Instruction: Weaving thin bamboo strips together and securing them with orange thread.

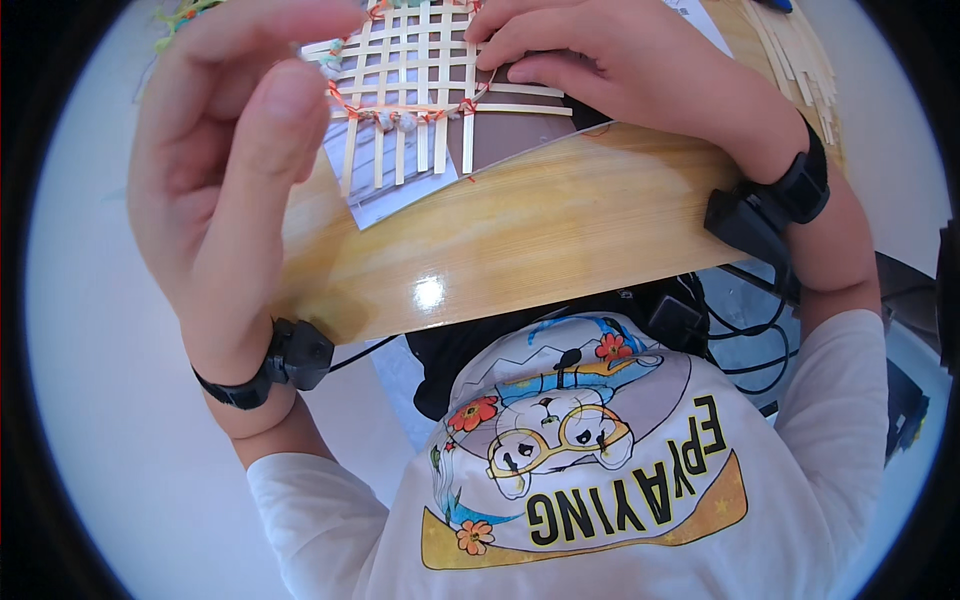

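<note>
A lattice of pale, flat woven strips point(422, 70), which look like bamboo, lies at the far edge of the table. Orange and whitish yarn point(383, 120) winds along its border, and loose strip ends stick out past it. My right hand point(590, 60) is closed at the lattice's right side, fingertips on the strips by a strand of yarn. My left hand point(225, 150) is raised close to the camera, left of the lattice. Its thumb and index finger are apart, the other fingers curled, and I see nothing held between them. The far part of the lattice runs out of view.
Under the lattice are a printed sheet point(375, 205) and a dark clear-edged board point(510, 140) on the curved wooden table point(520, 225). Loose strips point(800, 60) lie at the far right. Black straps with boxes circle both wrists; cables point(765, 330) hang below the table edge.
</note>
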Action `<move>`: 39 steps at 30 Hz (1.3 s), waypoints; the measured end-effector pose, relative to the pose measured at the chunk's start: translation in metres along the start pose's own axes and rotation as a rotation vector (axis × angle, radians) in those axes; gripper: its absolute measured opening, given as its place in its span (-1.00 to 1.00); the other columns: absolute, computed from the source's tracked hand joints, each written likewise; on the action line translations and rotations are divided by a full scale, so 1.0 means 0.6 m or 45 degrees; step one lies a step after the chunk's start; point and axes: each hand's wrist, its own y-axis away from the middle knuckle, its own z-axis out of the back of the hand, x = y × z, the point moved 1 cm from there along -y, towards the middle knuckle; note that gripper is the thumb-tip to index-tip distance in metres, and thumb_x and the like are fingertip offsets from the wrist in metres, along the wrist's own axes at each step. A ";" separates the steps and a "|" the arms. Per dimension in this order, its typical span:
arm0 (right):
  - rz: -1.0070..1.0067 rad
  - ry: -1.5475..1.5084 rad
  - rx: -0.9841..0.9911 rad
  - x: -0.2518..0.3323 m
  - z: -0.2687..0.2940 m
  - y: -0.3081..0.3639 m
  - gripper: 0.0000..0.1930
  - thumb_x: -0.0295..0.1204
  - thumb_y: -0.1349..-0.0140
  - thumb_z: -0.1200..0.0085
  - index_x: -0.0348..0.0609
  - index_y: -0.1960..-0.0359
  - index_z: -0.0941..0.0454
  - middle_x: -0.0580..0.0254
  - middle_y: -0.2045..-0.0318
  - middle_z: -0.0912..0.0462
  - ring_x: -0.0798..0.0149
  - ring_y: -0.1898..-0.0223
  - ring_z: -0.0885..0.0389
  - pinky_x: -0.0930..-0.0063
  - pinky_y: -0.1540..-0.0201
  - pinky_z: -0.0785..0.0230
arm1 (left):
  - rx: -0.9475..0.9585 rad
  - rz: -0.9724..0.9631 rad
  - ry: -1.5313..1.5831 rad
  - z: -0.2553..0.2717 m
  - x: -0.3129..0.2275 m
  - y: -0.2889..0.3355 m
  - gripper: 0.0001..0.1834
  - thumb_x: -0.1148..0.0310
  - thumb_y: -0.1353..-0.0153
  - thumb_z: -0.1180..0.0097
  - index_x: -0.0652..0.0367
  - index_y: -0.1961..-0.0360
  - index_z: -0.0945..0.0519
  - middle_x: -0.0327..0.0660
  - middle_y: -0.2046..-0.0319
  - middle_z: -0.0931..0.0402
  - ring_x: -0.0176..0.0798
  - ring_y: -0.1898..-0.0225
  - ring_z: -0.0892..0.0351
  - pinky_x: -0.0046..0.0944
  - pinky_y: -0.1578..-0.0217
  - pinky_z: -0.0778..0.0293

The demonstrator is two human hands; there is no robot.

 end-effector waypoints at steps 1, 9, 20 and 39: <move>-0.017 -0.025 0.004 -0.001 0.002 0.002 -0.84 -0.47 -0.16 -0.09 -0.26 0.26 -0.58 0.11 0.19 -0.57 0.09 0.07 -0.46 0.30 -0.04 -0.28 | -0.016 -0.068 0.024 0.001 -0.007 -0.002 -0.77 0.37 -0.34 0.05 0.27 0.06 -0.46 -0.41 0.50 -0.32 -0.57 0.52 -0.15 -0.54 0.51 -0.03; 0.107 0.164 -0.108 0.008 0.001 -0.004 -0.84 -0.40 -0.28 0.00 -0.24 0.26 -0.54 0.16 0.37 -0.57 0.21 0.31 -0.51 0.41 0.18 -0.36 | 0.071 0.221 -0.206 0.032 -0.070 0.044 -0.78 0.51 -0.20 -0.05 0.26 0.12 -0.54 -0.31 0.43 -0.45 -0.48 0.45 -0.34 -0.50 0.40 -0.22; -0.136 0.135 -0.056 0.025 0.005 0.002 -0.88 -0.52 -0.08 -0.15 -0.20 0.32 -0.63 0.22 0.19 -0.60 0.15 0.08 -0.50 0.31 0.02 -0.36 | 0.052 0.608 -0.643 0.127 -0.126 0.126 -0.88 0.46 -0.24 -0.06 0.30 0.32 -0.59 -0.31 0.53 -0.42 -0.45 0.51 -0.29 -0.46 0.42 -0.24; -0.304 -0.837 -0.250 0.208 0.062 -0.070 -0.73 -0.37 -0.19 -0.12 -0.21 0.11 -0.55 0.20 0.20 -0.62 0.35 0.12 -0.57 0.47 0.03 -0.38 | 0.006 0.060 0.161 0.022 -0.200 0.033 -0.89 0.47 -0.29 0.06 0.26 0.27 -0.50 -0.35 0.37 -0.46 -0.57 0.41 -0.28 -0.55 0.39 -0.12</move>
